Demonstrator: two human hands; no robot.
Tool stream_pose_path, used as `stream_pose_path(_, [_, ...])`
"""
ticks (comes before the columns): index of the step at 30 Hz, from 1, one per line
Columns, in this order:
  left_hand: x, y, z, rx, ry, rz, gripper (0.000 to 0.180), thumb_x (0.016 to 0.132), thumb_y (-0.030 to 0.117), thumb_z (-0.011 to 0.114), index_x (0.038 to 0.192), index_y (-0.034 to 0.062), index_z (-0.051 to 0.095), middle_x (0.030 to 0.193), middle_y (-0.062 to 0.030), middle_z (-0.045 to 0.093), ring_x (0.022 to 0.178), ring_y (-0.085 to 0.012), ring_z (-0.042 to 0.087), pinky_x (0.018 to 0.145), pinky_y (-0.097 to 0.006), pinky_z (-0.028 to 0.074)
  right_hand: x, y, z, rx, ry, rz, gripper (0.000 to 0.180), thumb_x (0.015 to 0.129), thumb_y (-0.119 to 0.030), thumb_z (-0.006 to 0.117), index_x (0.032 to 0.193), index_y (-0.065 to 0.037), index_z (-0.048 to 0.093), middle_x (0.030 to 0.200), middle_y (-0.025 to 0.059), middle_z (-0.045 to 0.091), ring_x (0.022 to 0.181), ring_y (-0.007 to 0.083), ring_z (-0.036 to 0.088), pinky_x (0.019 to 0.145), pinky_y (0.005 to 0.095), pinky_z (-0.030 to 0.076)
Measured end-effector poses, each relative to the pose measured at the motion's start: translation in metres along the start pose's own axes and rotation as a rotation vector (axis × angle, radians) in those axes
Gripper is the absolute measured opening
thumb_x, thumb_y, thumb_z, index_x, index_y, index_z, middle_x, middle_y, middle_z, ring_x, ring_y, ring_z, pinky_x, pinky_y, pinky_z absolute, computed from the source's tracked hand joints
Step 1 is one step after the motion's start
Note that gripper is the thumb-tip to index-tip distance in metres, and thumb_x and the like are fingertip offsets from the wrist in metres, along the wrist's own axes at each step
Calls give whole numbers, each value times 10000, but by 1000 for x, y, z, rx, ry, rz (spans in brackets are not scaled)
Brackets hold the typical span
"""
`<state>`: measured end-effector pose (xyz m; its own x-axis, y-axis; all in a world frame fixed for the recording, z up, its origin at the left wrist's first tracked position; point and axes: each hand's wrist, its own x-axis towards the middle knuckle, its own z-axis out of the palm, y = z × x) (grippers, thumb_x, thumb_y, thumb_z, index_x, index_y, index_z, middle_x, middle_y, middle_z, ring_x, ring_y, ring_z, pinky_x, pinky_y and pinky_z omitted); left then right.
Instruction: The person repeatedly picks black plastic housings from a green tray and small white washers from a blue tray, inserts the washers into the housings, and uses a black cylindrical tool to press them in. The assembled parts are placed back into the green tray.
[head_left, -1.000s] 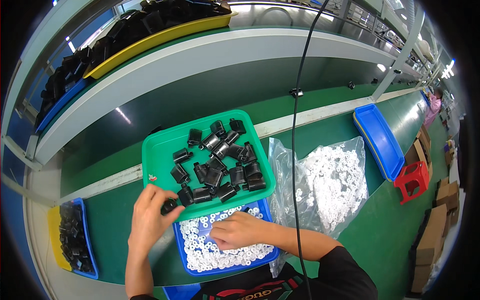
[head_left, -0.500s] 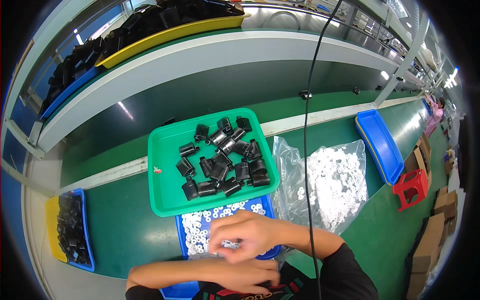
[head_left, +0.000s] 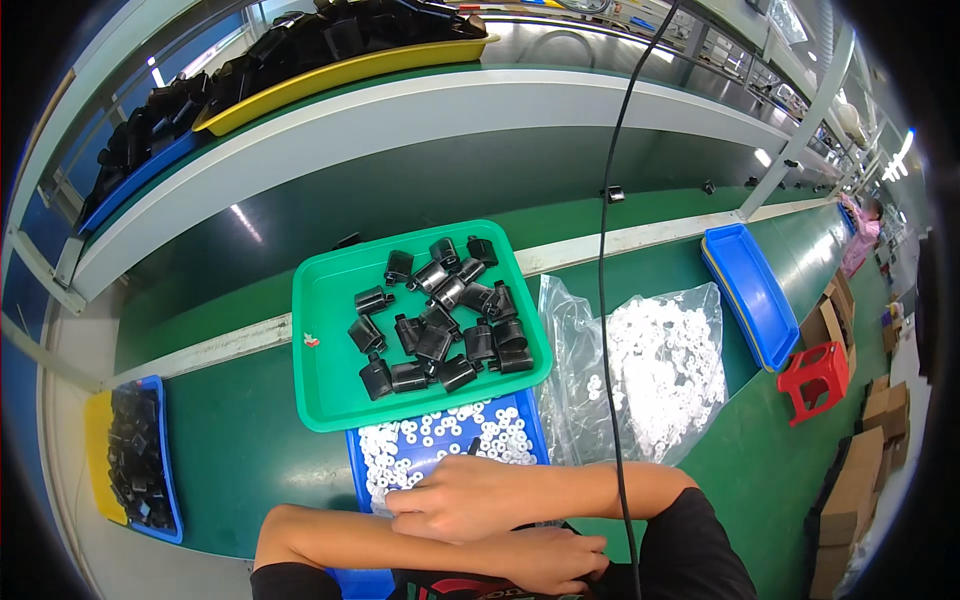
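Observation:
My right hand [head_left: 455, 500] reaches in from the lower right and lies over my left forearm, its fingers bent together. Whether anything is in them is hidden. Crossing beneath it, my left hand [head_left: 560, 562] is close to my body with curled fingers; what they hold, if anything, does not show. Beyond the right hand, a blue tray [head_left: 358, 470] carries many small white rings [head_left: 385, 445]. A small black piece [head_left: 474, 446] pokes up just past that hand; I cannot tell whether it is held. A green tray [head_left: 325, 385] with several black cylindrical parts [head_left: 435, 342] overlaps the blue tray's far edge.
To the right lies a clear plastic bag [head_left: 570, 400] of white rings; beyond it are stacked blue trays [head_left: 755, 290] and a red stool [head_left: 812, 380]. A black cable [head_left: 606, 300] hangs across the view. Black parts fill a bin [head_left: 140, 455] at left and shelf trays [head_left: 340, 75] above.
My right hand has come down and slightly left onto my left forearm. The left hand has shifted right, and its fingers have curled. A black piece now shows beyond the right hand.

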<state>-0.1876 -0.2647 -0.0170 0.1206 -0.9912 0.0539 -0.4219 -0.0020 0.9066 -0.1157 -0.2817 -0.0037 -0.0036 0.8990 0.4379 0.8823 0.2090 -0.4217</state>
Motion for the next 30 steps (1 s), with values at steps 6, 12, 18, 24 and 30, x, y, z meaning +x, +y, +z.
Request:
stream_pose_path(6, [12, -4, 15, 176, -40, -15, 244, 842, 247, 619, 931, 23, 650, 899, -186, 634, 845, -364, 640, 754, -467, 508, 28, -9, 15, -95, 205, -66, 171, 764, -144, 626, 870, -23, 569, 789, 84, 484, 544, 208, 569, 442, 333, 450])
stream_pose_path(12, [-2, -13, 15, 172, 93, 79, 250, 829, 251, 624, 900, 13, 656, 878, -189, 631, 805, -367, 635, 728, -468, 507, 12, -18, 13, 90, 35, 32, 169, 723, -135, 659, 684, -2, 562, 756, 88, 493, 581, 226, 586, 447, 358, 466])
stream_pose_path(18, [12, -23, 27, 184, 83, 114, 256, 811, 258, 646, 898, 18, 657, 891, -191, 628, 801, -377, 631, 736, -474, 505, 37, -23, 19, -105, 252, -82, 166, 764, -145, 643, 749, -22, 534, 636, 70, 460, 515, 231, 558, 445, 360, 451])
stream_pose_path(24, [0, -26, 28, 293, 53, 51, 287, 864, 248, 636, 1045, 26, 627, 1004, -147, 614, 853, -334, 625, 739, -445, 500, 19, -20, 9, 68, 85, -90, 182, 702, -118, 673, 589, -28, 562, 743, 87, 490, 562, 222, 570, 442, 357, 464])
stream_pose_path(30, [6, -24, 32, 208, 145, 125, 284, 823, 237, 645, 971, -5, 630, 1048, -161, 590, 951, -339, 598, 837, -437, 477, 38, -24, 18, -78, 222, -53, 161, 748, -138, 650, 732, -28, 534, 653, 70, 451, 534, 215, 564, 444, 356, 448])
